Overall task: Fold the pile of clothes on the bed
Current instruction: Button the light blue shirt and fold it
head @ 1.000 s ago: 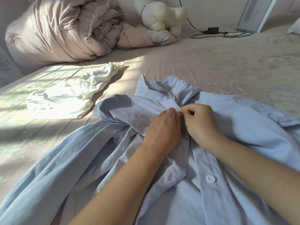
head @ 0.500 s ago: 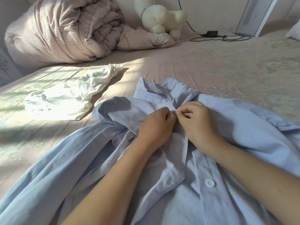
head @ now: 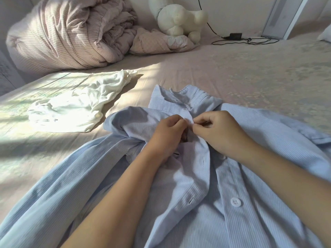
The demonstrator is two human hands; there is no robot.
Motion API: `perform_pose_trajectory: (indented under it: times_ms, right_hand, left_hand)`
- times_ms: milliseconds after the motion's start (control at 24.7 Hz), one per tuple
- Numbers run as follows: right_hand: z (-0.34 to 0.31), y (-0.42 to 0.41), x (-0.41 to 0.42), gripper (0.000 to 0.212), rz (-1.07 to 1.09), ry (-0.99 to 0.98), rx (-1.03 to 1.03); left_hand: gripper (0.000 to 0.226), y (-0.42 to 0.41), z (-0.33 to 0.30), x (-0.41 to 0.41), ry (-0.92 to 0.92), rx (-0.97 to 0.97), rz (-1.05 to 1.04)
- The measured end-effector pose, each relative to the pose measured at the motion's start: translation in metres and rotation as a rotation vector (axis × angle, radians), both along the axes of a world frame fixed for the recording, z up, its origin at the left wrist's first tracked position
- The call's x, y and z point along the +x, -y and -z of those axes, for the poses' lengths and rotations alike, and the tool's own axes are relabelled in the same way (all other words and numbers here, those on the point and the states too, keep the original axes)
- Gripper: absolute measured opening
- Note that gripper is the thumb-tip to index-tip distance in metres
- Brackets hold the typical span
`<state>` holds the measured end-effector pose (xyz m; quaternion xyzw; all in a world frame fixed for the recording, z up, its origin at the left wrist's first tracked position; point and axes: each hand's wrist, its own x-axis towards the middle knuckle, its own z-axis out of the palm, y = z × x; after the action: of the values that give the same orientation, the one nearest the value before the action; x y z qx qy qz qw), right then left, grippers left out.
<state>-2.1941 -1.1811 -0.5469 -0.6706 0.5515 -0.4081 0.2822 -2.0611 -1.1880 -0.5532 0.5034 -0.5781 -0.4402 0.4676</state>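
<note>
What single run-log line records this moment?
left hand: pinching placket | right hand: pinching placket | item: pale blue striped cotton shirt, unfolded, near collar | waiting: crumpled white knit garment

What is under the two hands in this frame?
The blue striped shirt lies under both hands. Left hand and right hand pinch its front placket just below the collar. Whatever button they work on is hidden by the fingers.
</note>
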Motion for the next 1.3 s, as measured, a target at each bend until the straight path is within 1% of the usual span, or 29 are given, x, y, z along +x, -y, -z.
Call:
perform_pose_trajectory:
  times_ms: [122, 203, 365, 486, 567, 689, 770, 932, 1013, 1135, 1256, 1297]
  right_hand:
    - [-0.004, 0.0, -0.005, 0.012, -0.026, -0.08, 0.003]
    - [-0.005, -0.001, -0.007, 0.011, -0.057, -0.082, 0.003]
    - [-0.003, 0.0, -0.009, 0.015, -0.059, -0.172, -0.017]
    - [0.001, 0.003, -0.008, 0.017, -0.056, -0.245, -0.082]
    - [0.004, 0.002, -0.007, 0.016, -0.056, -0.26, -0.153]
    - [0.007, 0.001, -0.006, 0.015, -0.044, -0.199, -0.206]
    - [0.01, 0.002, -0.004, 0.017, -0.022, -0.136, -0.188]
    - [0.012, 0.009, -0.007, 0.019, -0.04, 0.154, 0.086]
    - [0.011, 0.009, -0.01, 0.021, -0.061, 0.259, 0.158]
    - [0.007, 0.008, -0.009, 0.018, -0.052, 0.254, 0.134]
    - [0.009, 0.01, -0.007, 0.018, -0.056, 0.307, 0.173]
    - [0.01, 0.012, -0.007, 0.019, -0.055, 0.289, 0.17]
  left_hand:
    - [0.037, -0.003, -0.002, 0.0, -0.028, 0.012, 0.057]
    - [0.036, -0.004, -0.002, -0.001, -0.026, 0.007, 0.077]
    - [0.034, -0.002, 0.0, -0.001, 0.051, -0.002, 0.094]
    - [0.03, -0.001, 0.005, -0.001, 0.107, -0.024, 0.084]
    - [0.029, -0.001, 0.006, 0.0, 0.101, -0.035, 0.088]
    - [0.031, -0.001, 0.006, 0.003, 0.061, -0.046, 0.106]
    - [0.029, -0.002, 0.006, 0.004, 0.048, -0.068, 0.138]
    - [0.028, -0.002, 0.008, 0.006, 0.052, -0.091, 0.168]
    - [0.029, -0.001, 0.008, 0.006, 0.04, -0.079, 0.175]
    - [0.028, -0.001, 0.009, 0.007, 0.052, -0.079, 0.179]
    - [0.025, -0.001, 0.01, 0.009, 0.077, -0.118, 0.191]
    - [0.024, -0.002, 0.01, 0.01, 0.085, -0.129, 0.201]
